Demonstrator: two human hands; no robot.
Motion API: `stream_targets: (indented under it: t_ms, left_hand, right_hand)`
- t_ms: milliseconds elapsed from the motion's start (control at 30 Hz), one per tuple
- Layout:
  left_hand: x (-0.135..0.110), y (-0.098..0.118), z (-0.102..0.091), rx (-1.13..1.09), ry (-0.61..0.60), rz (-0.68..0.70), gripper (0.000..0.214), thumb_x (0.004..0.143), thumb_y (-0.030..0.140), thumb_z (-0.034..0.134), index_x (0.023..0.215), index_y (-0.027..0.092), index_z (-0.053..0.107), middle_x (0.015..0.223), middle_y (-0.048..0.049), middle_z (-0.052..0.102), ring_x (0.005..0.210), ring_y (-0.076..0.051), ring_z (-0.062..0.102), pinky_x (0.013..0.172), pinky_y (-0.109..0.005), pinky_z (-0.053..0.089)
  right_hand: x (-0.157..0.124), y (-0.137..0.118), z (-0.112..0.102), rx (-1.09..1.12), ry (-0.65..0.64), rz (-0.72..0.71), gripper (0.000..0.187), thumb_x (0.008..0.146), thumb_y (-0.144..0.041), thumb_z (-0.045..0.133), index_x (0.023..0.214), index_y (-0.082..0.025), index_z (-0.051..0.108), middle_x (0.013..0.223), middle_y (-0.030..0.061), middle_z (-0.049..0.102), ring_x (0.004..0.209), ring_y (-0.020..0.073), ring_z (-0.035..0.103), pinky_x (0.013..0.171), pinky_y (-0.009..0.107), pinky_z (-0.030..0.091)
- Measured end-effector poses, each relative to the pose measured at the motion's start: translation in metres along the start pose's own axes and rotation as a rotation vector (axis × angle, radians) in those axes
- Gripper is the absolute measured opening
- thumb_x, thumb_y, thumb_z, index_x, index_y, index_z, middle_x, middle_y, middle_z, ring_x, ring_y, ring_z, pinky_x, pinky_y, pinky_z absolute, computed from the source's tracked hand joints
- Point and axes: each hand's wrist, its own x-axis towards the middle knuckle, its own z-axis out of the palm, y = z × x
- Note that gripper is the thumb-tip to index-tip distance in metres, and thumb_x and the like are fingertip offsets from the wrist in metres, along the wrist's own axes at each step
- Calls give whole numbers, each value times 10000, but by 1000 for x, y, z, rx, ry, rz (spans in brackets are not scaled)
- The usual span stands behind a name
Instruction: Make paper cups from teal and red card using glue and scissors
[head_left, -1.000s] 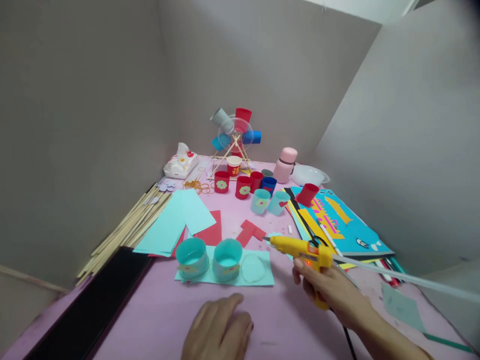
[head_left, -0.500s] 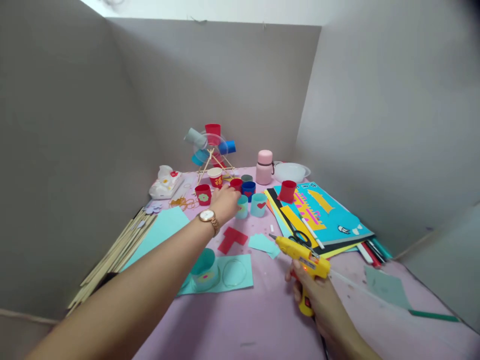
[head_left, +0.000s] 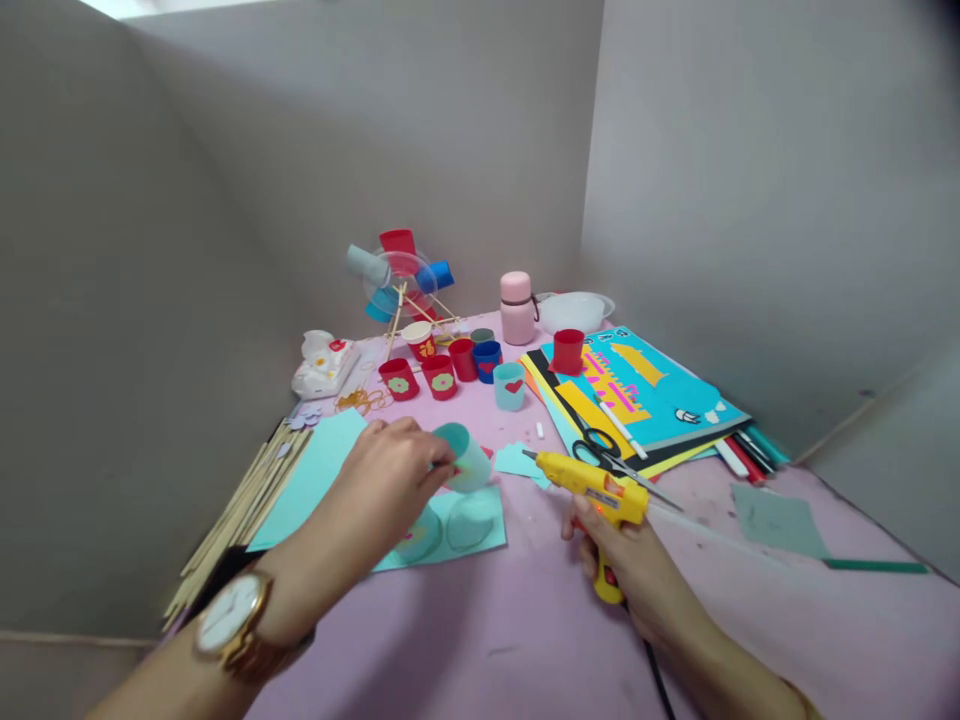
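Note:
My left hand [head_left: 397,470] pinches the rim of a light teal paper cup [head_left: 471,465], holding it tilted above a teal paper sheet [head_left: 491,535]. A glue ring or traced circle marks that sheet below the cup. Beside it, another teal paper cup [head_left: 418,540] stands on the sheet, partly hidden by my left hand. My right hand [head_left: 619,545] grips a yellow hot glue gun [head_left: 592,483] by its handle, nozzle pointing left. Light teal paper scraps [head_left: 517,462] lie near the nozzle.
Behind stand several red and blue paper cups [head_left: 440,377], a teal heart cup [head_left: 510,388], a paper wheel on sticks [head_left: 401,280] and a pink bottle [head_left: 517,310]. Scissors [head_left: 611,460] and coloured sheets [head_left: 675,410] lie right. Wooden sticks [head_left: 232,525] lie left.
My left hand has come back from the cups at the rear, carrying a light teal cup to above the sheet. My right hand still holds the glue gun in nearly the same place.

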Motion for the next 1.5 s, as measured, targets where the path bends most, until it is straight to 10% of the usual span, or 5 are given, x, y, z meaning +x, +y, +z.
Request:
stream_targets:
  t_ms: [1033,1500]
  left_hand:
    - [-21,11,55,84,-49,35,283,874,219,503,634,241,652,646,-1,702,745,-219,578,659,-373,245]
    - [-32,18,32,8,-45,-3,168,870,302,525,905,230,672,869,-49,739,883,-282,623,709,-404,334]
  right_hand:
    - [3,8,-1,-7,-10,8,423,788,-602,567,687,-192,584,407,-83,434,346,84,370,347,194,276]
    - [0,4,0,-29,-10,15,428,810,-593,556,701,-180,585,404,-82,442,340,65,353,340,173,258]
